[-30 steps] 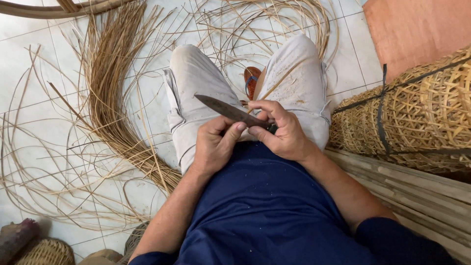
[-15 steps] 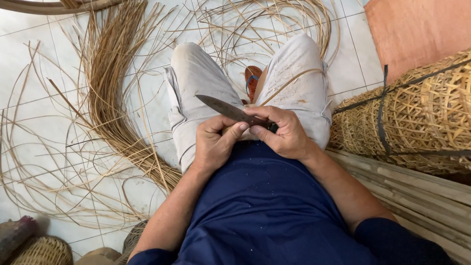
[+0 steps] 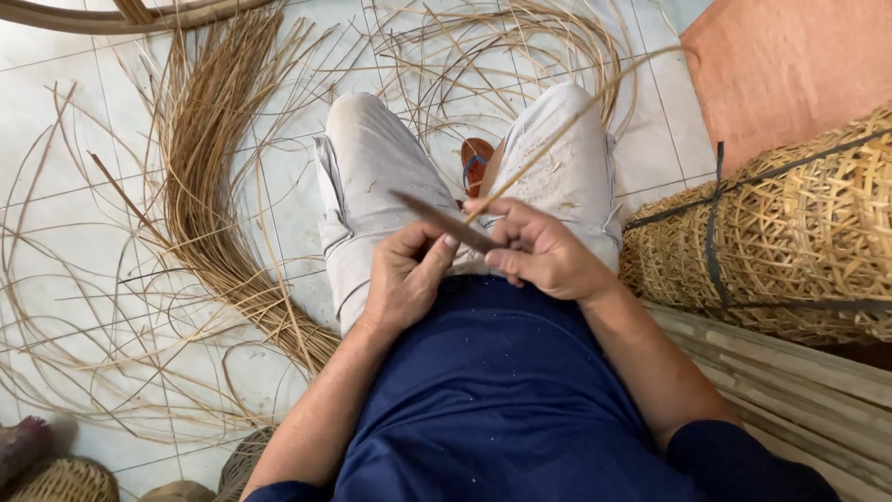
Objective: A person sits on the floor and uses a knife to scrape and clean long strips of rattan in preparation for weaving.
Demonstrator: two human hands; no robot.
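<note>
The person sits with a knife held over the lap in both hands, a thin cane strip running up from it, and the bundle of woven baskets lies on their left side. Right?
Not quite. The head view shows the bundle of woven baskets on the person's right side, not the left. The rest holds: left hand and right hand hold the knife over the lap, and the cane strip runs up from it.

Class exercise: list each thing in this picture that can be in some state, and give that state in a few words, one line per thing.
left hand: closed on the knife, thumb against the blade
right hand: pinching a thin cane strip
knife: held over the lap, tip pointing left
cane strip: taut, slanting up to the right
loose cane bundle: curved, spread on the tiled floor
woven baskets: stacked on their side, strapped
</note>
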